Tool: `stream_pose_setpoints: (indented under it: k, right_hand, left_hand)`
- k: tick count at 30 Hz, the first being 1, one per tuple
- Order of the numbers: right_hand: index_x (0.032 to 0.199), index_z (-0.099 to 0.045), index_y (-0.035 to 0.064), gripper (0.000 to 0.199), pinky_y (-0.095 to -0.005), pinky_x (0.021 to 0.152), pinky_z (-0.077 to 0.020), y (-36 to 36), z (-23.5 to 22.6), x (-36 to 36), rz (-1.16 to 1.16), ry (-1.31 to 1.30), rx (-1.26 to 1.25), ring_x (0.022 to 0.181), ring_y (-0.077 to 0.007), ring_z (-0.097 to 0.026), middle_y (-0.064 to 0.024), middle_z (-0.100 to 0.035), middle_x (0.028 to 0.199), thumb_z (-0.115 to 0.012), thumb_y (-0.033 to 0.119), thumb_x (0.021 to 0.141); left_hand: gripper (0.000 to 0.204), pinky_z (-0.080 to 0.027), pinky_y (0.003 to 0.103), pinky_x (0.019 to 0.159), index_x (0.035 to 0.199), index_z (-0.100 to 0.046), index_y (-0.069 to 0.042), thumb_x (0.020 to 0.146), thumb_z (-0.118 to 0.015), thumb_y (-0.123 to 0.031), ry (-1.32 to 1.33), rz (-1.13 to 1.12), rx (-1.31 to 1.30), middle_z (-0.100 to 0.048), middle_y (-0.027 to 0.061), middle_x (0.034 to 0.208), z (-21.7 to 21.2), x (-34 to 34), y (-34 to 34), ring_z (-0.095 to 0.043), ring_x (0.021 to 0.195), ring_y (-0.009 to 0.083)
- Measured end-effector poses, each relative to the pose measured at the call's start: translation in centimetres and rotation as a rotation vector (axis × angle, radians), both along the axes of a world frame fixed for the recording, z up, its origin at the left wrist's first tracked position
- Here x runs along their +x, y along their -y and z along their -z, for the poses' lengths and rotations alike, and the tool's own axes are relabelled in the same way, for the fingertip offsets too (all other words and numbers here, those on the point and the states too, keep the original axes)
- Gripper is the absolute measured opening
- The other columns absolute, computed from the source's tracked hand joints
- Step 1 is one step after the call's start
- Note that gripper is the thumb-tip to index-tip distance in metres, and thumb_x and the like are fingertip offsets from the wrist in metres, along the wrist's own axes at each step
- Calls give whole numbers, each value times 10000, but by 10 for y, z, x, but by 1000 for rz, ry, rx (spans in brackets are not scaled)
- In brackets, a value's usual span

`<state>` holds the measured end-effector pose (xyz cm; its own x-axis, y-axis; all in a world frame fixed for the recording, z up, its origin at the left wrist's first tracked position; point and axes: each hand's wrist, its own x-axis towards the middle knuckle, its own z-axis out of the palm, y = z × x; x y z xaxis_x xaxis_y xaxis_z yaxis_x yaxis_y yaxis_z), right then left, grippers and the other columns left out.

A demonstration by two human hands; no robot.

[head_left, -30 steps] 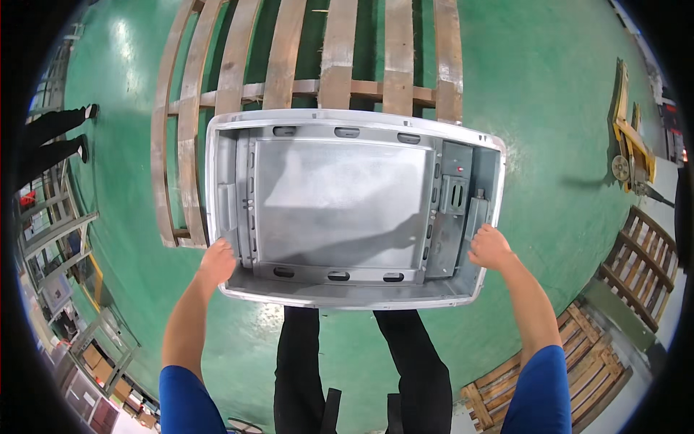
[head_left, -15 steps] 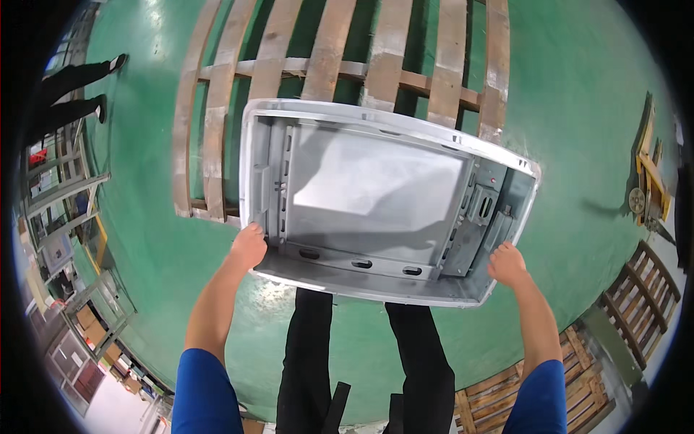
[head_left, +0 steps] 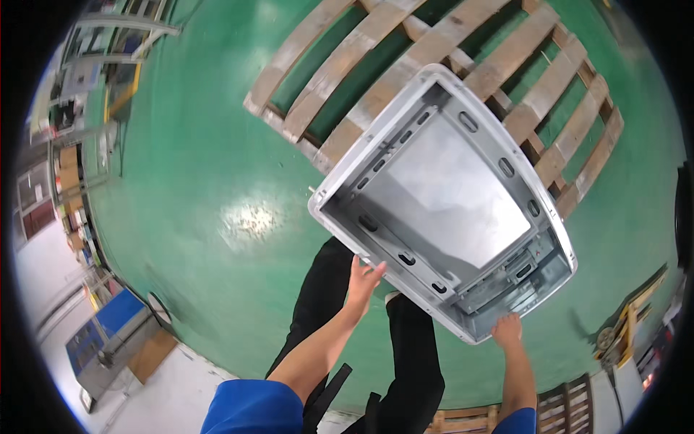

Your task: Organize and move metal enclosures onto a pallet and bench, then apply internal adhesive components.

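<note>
- Head view: I see a large grey metal casing point(head_left: 452, 199), open side up toward me, shaped like a shallow rectangular tub with slotted walls and a plain flat panel inside. It fills the centre and right of the frame, tilted on a diagonal from upper centre to lower right.
- My left hand point(head_left: 361, 278) sits at the lower centre of the frame, fingers spread and pressed against the near long edge of the casing. The grip here is loose, more a flat push on the rim than a full wrap.
- My right hand point(head_left: 507, 330) is at the lower right, under the casing's lowest corner. Its grip is clamped on that corner, fingers curled around the rim.
- The casing is held up in the air between both hands, over the near edge of a wooden pallet point(head_left: 405, 65) that lies on the floor in the upper half of the frame.
- The green floor point(head_left: 210, 181) is glossy, with a bright reflection at left centre.
- My dark trousers point(head_left: 412, 362) and blue sleeves show along the lower edge.
- Shelving point(head_left: 65, 166) runs down the left rim of the frame, and a blue-topped cabinet point(head_left: 108, 336) stands at lower left.
- A yellow pallet jack point(head_left: 629, 325) and another pallet point(head_left: 571, 409) sit at lower right.
</note>
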<state>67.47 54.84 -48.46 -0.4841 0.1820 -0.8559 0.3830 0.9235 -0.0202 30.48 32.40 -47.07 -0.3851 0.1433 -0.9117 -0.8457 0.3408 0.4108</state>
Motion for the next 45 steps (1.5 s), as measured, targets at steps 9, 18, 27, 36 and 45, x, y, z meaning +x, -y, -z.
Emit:
stream_pose_setpoints:
  k: [9,18,27,36,45]
  right_hand:
    - [822,-593,49,279,-426,916,-243,2,3,1,-66,44,10,910,-237,-485,-95,-572,856,-461,270,713]
    - [828,-589,43,233,-439,968,-186,12,-1,2,60,-30,60,958,-231,-451,-92,-551,886,-495,199,684]
    - [812,-572,46,219,-428,995,-143,14,-4,5,139,-77,80,998,-229,-423,-91,-539,879,-507,185,656]
    - [840,-556,53,242,-430,1008,-109,11,-5,5,93,-74,126,1003,-225,-410,-88,-525,894,-510,202,654]
    - [843,-557,28,280,-451,999,-125,17,-2,2,118,-38,104,1005,-250,-414,-109,-519,902,-531,202,625]
  left_hand:
    - [758,-434,347,643,1248,-147,-136,678,-647,-153,43,-166,-94,-451,99,1073,28,10,-8,-504,872,200]
    - [678,-425,301,676,1195,-258,-88,599,-582,-72,-185,-155,-249,-500,104,949,57,34,-6,-507,829,213]
    - [704,-436,272,494,1212,-195,-75,635,-599,-75,-173,-102,-254,-445,143,1005,39,30,-10,-518,767,204]
    - [621,-500,351,597,1183,-224,-92,663,-560,-45,-105,-127,-168,-450,123,997,33,28,-11,-509,859,227]
    - [649,-434,267,500,1205,-199,-85,667,-559,-41,-137,-96,-186,-444,126,1010,44,34,-12,-516,778,183]
